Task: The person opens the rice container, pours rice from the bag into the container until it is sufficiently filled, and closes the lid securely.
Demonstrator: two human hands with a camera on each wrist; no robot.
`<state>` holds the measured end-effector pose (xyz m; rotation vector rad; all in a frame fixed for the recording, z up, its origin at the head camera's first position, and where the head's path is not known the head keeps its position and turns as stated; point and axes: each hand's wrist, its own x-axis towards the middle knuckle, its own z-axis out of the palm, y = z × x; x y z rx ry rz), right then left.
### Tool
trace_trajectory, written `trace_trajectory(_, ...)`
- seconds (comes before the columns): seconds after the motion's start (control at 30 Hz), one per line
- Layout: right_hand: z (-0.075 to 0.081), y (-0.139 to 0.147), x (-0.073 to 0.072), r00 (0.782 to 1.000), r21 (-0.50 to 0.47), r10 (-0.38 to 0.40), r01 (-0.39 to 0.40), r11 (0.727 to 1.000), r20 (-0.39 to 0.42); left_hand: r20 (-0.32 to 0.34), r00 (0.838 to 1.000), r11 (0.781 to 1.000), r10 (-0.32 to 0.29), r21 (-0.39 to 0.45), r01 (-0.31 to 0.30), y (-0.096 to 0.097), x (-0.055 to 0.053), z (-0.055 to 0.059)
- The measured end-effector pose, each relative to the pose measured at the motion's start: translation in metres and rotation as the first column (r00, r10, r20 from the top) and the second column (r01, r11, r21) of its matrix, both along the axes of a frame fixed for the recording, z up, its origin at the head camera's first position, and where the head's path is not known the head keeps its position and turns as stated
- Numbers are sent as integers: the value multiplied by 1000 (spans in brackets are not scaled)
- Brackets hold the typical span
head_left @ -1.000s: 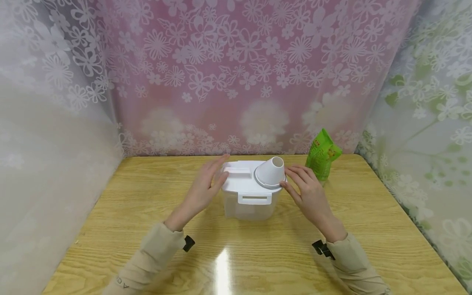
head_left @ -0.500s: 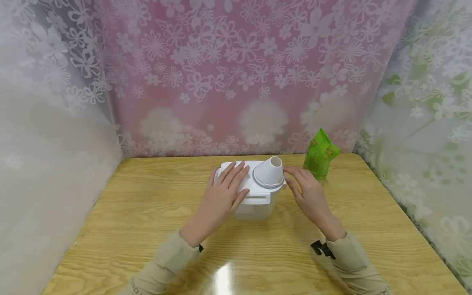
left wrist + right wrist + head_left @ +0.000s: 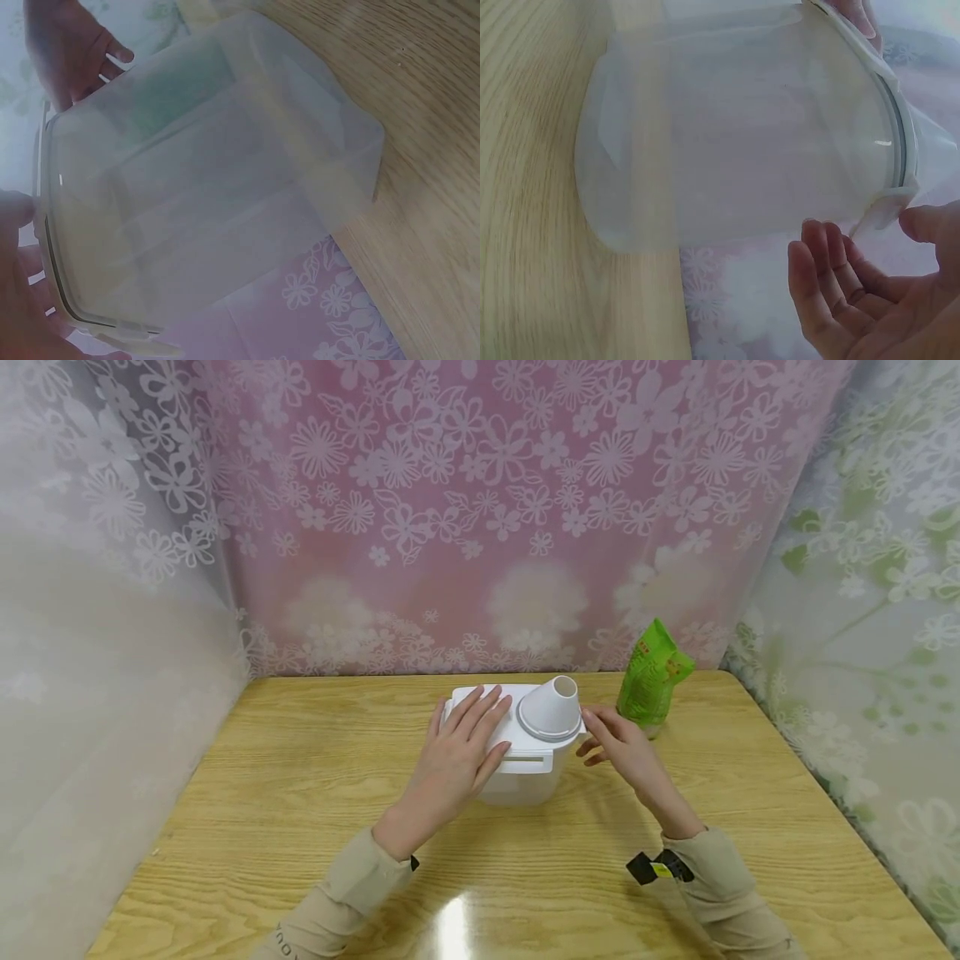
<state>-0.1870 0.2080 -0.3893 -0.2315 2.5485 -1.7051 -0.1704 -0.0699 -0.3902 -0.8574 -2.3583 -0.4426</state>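
A translucent plastic storage container (image 3: 517,789) with a white lid (image 3: 506,689) stands upright on the table. A white cone-shaped cap (image 3: 550,712) sits on the lid's right part, and a white front latch (image 3: 528,765) shows below the rim. My left hand (image 3: 450,764) lies across the lid's left part, fingers extended, covering the handle there. At the right end, my right hand (image 3: 630,756) holds the side latch (image 3: 887,208) between thumb and index finger. That latch stands out from the container wall in the right wrist view. The other right fingers (image 3: 821,285) are bent and touch nothing.
A green printed bag (image 3: 648,685) stands behind and to the right, close to my right hand. The wooden table (image 3: 300,760) ends at a pink floral curtain (image 3: 450,527), with pale curtains on both sides.
My left hand has moved from the container's left end onto the lid top. The right hand has turned at the side latch, its thumb now above and the other fingers lower.
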Motion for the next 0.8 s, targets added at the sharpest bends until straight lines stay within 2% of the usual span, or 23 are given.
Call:
trace_trajectory(0.2,2,2,-3,985,-124,49,-28,992,166,0,1000,1000,5,1,-5,0,0,0)
trace_trajectory(0.3,3,5,-7,964,-263,109,-44,964,241,-2,1000,1000,6,4,-6,0,0,0)
trace_trajectory(0.37,4,7,-9,944,-372,162,-47,927,286,-2,1000,1000,7,6,-7,0,0,1)
trace_trajectory(0.47,5,9,-12,908,-516,252,-47,855,334,12,1000,1000,7,7,-7,1,1,2)
trace_trajectory(0.67,6,14,-17,842,-698,413,-64,714,345,21,1000,1000,18,-7,-17,0,2,4)
trace_trajectory(0.73,8,16,-20,825,-728,446,-63,683,347,19,1000,1000,17,-6,-17,0,2,4)
trace_trajectory(0.8,9,17,-21,814,-738,460,-58,673,356,20,1000,1000,16,-4,-16,0,2,4)
